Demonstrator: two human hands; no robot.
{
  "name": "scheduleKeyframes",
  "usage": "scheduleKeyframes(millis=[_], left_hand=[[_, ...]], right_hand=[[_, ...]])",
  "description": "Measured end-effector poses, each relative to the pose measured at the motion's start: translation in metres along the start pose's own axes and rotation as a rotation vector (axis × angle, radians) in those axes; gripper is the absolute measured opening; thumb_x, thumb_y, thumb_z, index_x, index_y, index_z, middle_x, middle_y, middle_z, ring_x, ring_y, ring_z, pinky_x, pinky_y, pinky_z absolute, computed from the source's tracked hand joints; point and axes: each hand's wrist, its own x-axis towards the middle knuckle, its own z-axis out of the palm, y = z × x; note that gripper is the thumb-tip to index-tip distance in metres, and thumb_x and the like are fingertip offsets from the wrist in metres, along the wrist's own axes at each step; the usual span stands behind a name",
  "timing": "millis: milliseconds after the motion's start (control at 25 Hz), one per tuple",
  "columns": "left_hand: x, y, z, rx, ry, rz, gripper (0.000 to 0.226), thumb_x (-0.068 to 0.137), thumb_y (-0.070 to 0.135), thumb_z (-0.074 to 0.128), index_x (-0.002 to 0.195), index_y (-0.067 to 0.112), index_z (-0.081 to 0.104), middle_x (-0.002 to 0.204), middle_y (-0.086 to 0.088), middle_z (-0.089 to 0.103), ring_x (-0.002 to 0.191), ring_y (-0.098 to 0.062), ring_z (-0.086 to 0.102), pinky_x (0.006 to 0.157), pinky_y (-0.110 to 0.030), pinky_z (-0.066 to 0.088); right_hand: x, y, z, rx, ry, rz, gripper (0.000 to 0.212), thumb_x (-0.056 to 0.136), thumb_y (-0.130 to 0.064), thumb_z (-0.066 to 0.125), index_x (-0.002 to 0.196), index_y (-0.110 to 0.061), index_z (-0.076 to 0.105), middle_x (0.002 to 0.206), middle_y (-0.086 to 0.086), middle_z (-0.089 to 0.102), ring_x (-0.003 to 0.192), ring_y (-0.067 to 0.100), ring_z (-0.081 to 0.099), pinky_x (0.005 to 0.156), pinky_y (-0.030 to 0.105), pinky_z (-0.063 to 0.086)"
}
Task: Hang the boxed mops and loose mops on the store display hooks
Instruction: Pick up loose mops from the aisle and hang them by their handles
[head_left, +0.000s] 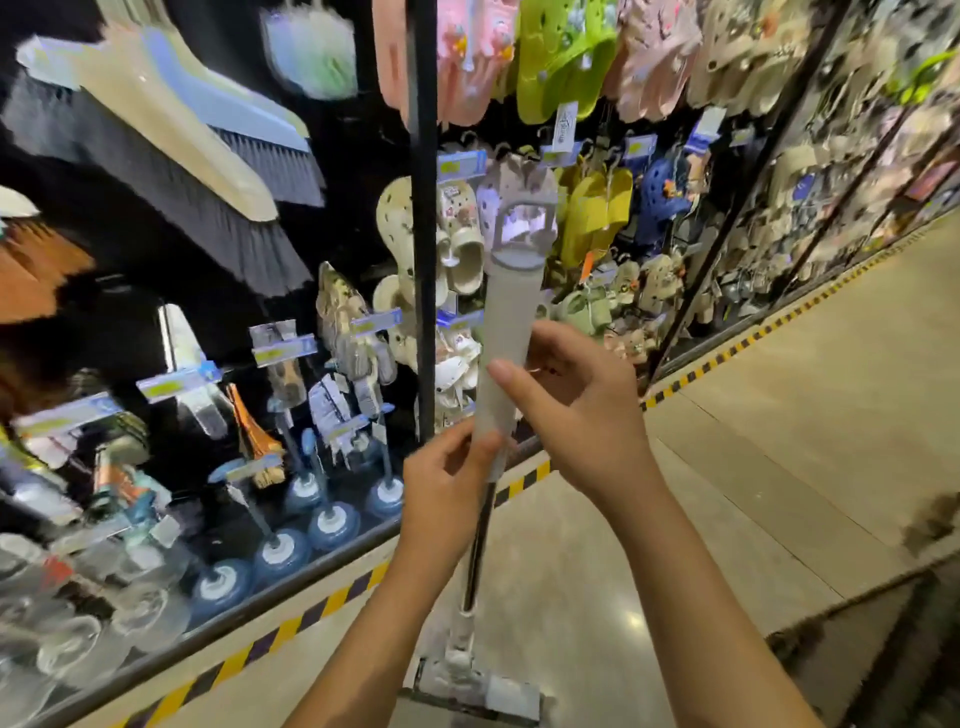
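1. Loose mop (506, 332): held upright in mid-air in front of the display, long axis near vertical w/ the top leaning slightly right; grey sleeve on the upper shaft, bare metal shaft below
2. Hang loop (522, 228) is at the top end, above both hands; mop head (470, 686) is at the bottom, low by the floor (779, 441), can't tell if touching
3. Right grip (576, 400): clamped on the grey sleeve, thumb across the near face, fingers curled round the far side; it's the upper one, so nearer the loop
4. Left grip (447, 483): pinches the sleeve's bottom end, just below & left of the right one, where the metal shaft starts
5. Key relation: loop lies up along the shaft axis from both grips, and the display is to the left & far side, so the loop prob has to go up & left w/ the shaft kept about vertical; right grip looks best placed to steer
6. Around: black post (425, 208) just left of the sleeve; brooms (156, 135) hang upper left, plungers (332, 525) stand low left, tagged hook arms (176, 382) mid left, too blurred to tell which is free; clogs (561, 57) hang right of the post
7. Risk, as I judge it: the loop could snag on the post or the hung stock on the way over
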Motion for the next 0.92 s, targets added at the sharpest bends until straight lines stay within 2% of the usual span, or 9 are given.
scheduleKeyframes(millis=[120,200,320,440,520,640,760,840,920], left_hand=[[-0.03,0.014,-0.074,0.024,0.104,0.015,0.025,0.08,0.061,0.051,0.073,0.045,0.07,0.065,0.013,0.066,0.058,0.004,0.057,0.055,-0.01,0.042],[-0.05,0.02,-0.118,0.036,0.174,-0.003,0.029,0.081,0.062,0.05,0.074,0.042,0.07,0.067,0.004,0.066,0.059,0.002,0.057,0.056,-0.016,0.045],[-0.081,0.035,-0.184,0.028,0.312,-0.015,0.029,0.082,0.057,0.053,0.078,0.034,0.07,0.065,0.008,0.067,0.057,0.002,0.057,0.053,-0.014,0.044],[-0.104,0.047,-0.235,0.08,0.422,0.008,0.028,0.094,0.046,0.057,0.081,0.026,0.07,0.062,0.014,0.065,0.056,0.004,0.055,0.053,-0.01,0.041],[-0.118,0.056,-0.262,0.108,0.487,0.023,0.023,0.092,0.043,0.055,0.084,0.027,0.071,0.064,0.016,0.067,0.059,0.006,0.057,0.055,-0.009,0.042],[-0.136,0.07,-0.304,0.201,0.583,0.059,0.019,0.092,0.039,0.055,0.08,0.035,0.069,0.057,0.017,0.061,0.052,0.006,0.05,0.051,-0.007,0.037],[-0.151,0.079,-0.349,0.306,0.713,0.053,0.015,0.092,0.043,0.058,0.082,0.041,0.069,0.056,0.018,0.059,0.051,0.005,0.048,0.049,-0.006,0.035],[-0.158,0.085,-0.38,0.346,0.817,0.028,0.016,0.087,0.042,0.059,0.08,0.052,0.07,0.064,0.016,0.065,0.055,0.006,0.053,0.051,-0.007,0.039],[-0.164,0.089,-0.411,0.398,0.915,0.013,0.018,0.086,0.047,0.06,0.075,0.057,0.069,0.065,0.021,0.066,0.058,0.007,0.054,0.053,-0.007,0.041]], right_hand=[[-0.021,-0.036,0.07,-0.017,-0.111,-0.035,0.022,0.087,-0.025,0.065,0.107,-0.018,0.067,0.094,-0.002,0.068,0.085,0.007,0.065,0.073,0.024,0.055],[-0.032,-0.055,0.117,-0.004,-0.18,-0.076,0.019,0.089,-0.027,0.062,0.107,-0.019,0.066,0.094,0.002,0.068,0.085,0.013,0.065,0.074,0.032,0.056],[-0.049,-0.082,0.184,0.059,-0.266,-0.125,0.023,0.09,-0.025,0.06,0.111,-0.017,0.066,0.093,0.003,0.067,0.083,0.012,0.063,0.072,0.03,0.054],[-0.062,-0.107,0.234,0.122,-0.357,-0.161,0.026,0.09,-0.024,0.057,0.112,-0.014,0.066,0.097,0.007,0.066,0.087,0.015,0.063,0.075,0.031,0.055],[-0.067,-0.12,0.262,0.175,-0.413,-0.181,0.02,0.09,-0.024,0.057,0.107,-0.02,0.066,0.096,0.008,0.067,0.086,0.015,0.064,0.074,0.034,0.055],[-0.073,-0.138,0.302,0.295,-0.497,-0.213,0.023,0.091,-0.021,0.06,0.101,-0.042,0.06,0.093,-0.006,0.067,0.08,0.0,0.063,0.07,0.023,0.055],[-0.074,-0.154,0.345,0.374,-0.617,-0.237,0.029,0.092,-0.018,0.061,0.1,-0.046,0.058,0.094,-0.014,0.067,0.083,-0.002,0.064,0.07,0.019,0.054],[-0.073,-0.165,0.378,0.424,-0.698,-0.253,0.03,0.091,-0.017,0.063,0.1,-0.045,0.058,0.097,-0.008,0.069,0.086,0.003,0.065,0.077,0.025,0.056],[-0.072,-0.175,0.417,0.482,-0.772,-0.275,0.031,0.09,-0.016,0.064,0.1,-0.045,0.058,0.097,-0.004,0.069,0.086,0.003,0.065,0.078,0.024,0.056]])
